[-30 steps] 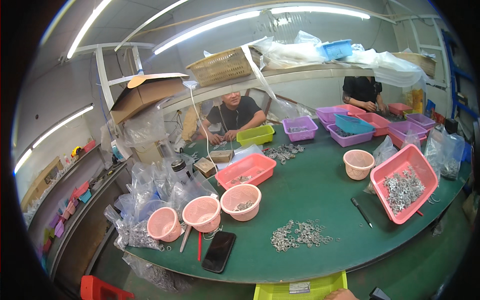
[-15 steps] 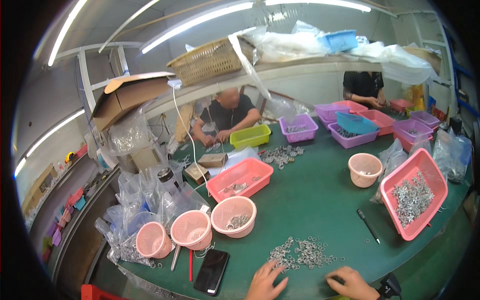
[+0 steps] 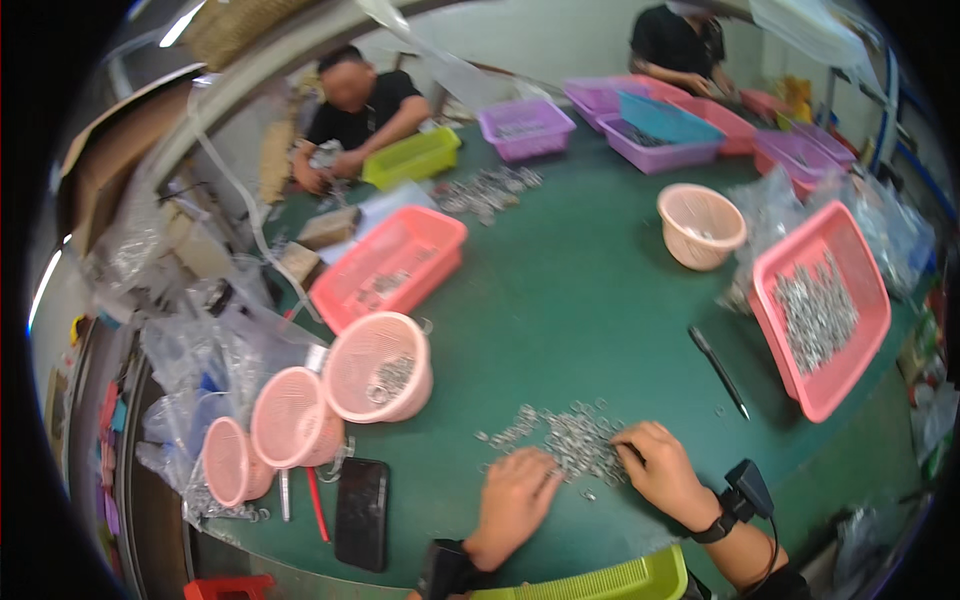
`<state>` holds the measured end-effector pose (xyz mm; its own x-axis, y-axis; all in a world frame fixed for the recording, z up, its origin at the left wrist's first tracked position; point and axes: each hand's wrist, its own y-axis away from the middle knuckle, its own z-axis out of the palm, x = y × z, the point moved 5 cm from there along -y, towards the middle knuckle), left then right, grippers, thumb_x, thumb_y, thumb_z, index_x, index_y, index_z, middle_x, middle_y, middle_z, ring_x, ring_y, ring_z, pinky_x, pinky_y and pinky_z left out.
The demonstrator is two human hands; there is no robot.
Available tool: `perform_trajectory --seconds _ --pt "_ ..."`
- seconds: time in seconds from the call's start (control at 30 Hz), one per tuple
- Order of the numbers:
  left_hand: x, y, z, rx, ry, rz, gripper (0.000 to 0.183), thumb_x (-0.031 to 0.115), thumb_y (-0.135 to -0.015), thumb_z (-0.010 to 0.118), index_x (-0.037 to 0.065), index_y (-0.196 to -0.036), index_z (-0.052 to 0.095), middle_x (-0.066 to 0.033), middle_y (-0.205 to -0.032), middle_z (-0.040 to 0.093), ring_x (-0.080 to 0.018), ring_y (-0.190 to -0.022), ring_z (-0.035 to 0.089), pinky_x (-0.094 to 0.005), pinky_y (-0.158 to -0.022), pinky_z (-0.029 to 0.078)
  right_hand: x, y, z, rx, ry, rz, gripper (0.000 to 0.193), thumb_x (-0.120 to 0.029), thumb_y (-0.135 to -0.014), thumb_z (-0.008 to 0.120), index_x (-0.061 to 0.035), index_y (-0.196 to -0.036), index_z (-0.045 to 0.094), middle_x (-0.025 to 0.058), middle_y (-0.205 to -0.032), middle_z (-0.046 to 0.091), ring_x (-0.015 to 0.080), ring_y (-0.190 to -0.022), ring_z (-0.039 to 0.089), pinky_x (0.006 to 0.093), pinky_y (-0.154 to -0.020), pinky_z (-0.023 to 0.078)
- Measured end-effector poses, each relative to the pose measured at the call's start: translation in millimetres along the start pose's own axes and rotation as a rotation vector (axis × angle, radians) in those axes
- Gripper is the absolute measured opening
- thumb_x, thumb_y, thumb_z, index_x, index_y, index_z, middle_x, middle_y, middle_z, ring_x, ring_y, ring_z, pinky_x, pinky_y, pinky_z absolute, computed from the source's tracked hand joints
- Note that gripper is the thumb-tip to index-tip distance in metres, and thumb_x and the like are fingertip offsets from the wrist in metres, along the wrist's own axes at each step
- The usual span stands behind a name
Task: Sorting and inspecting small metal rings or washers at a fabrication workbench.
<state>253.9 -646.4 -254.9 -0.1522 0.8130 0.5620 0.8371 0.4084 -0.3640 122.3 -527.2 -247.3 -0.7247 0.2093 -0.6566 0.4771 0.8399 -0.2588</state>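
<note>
A loose pile of small grey metal rings (image 3: 580, 440) lies on the green table near its front edge. My left hand (image 3: 515, 500) rests at the left near side of the pile, fingers stretched out and touching the outer rings. On the other side, the bent fingertips of my right hand (image 3: 660, 472) touch the rings, the thumb a little apart from them. Neither hand visibly lifts a ring. Black straps circle both wrists. Below my forearms, a lime-green basket (image 3: 640, 578) shows partly at the lower edge.
Left of my hands are a black phone (image 3: 361, 515), a red stick (image 3: 318, 505) and round pink baskets (image 3: 378, 365). A pen (image 3: 718, 372) and a tilted pink tray (image 3: 765, 290) of metal parts lie right. Two people work across the green table (image 3: 560, 300).
The view has tipped downward and turned, bringing the lime-green basket into sight. My right hand has come in against the pile. The rings lie more bunched between both hands.
</note>
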Motion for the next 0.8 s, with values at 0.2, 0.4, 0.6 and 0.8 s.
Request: perform_trajectory --seconds 0.2,0.4,0.6,0.8 --pt "10.5 -2.5 -11.2 0.064 -0.102 -0.003 0.014 0.008 -0.066 0.069 0.007 -0.079 0.063 -0.0044 -0.081 0.058 -0.0229 -0.078 0.054 -0.0331 -0.072 0.038 -2.3 17.1 -16.4 0.029 0.063 -0.015 0.016 -0.007 -0.074 0.061 -0.0057 -0.089 0.061 0.0076 -0.092 0.056 0.0272 -0.086 0.05 0.0352 -0.073 0.043" --pt "20.9 28.1 -1.5 -0.19 -0.237 -0.065 0.023 0.014 -0.071 0.067 0.006 -0.092 0.062 -0.0093 -0.097 0.056 -0.026 -0.087 0.054 -0.0353 -0.075 0.04 1.6 14.8 -2.7 0.004 0.01 0.006 0.021 -0.01 -0.073 0.064 -0.008 -0.094 0.062 0.0076 -0.099 0.055 0.027 -0.093 0.049 0.0349 -0.081 0.041" --pt "26.2 38.2 -6.4 -0.046 -0.128 0.119 0.025 0.016 -0.075 0.063 0.004 -0.096 0.057 -0.0138 -0.099 0.052 -0.0304 -0.088 0.05 -0.0386 -0.073 0.039 -3.5 34.5 -32.8 0.17 0.032 0.056 0.016 -0.011 -0.079 0.057 -0.0049 -0.093 0.061 0.0144 -0.094 0.058 0.0323 -0.089 0.053 0.0385 -0.08 0.042" --pt "7.5 44.9 -16.7 0.011 -0.302 -0.145 0.034 0.016 -0.076 0.061 0.001 -0.105 0.052 -0.0202 -0.107 0.048 -0.0366 -0.094 0.047 -0.0409 -0.08 0.04 42.2 41.4 -45.4 0.231 0.266 0.157 0.022 -0.005 -0.078 0.054 -0.0013 -0.099 0.056 0.0178 -0.099 0.054 0.0347 -0.095 0.049 0.0403 -0.084 0.038"
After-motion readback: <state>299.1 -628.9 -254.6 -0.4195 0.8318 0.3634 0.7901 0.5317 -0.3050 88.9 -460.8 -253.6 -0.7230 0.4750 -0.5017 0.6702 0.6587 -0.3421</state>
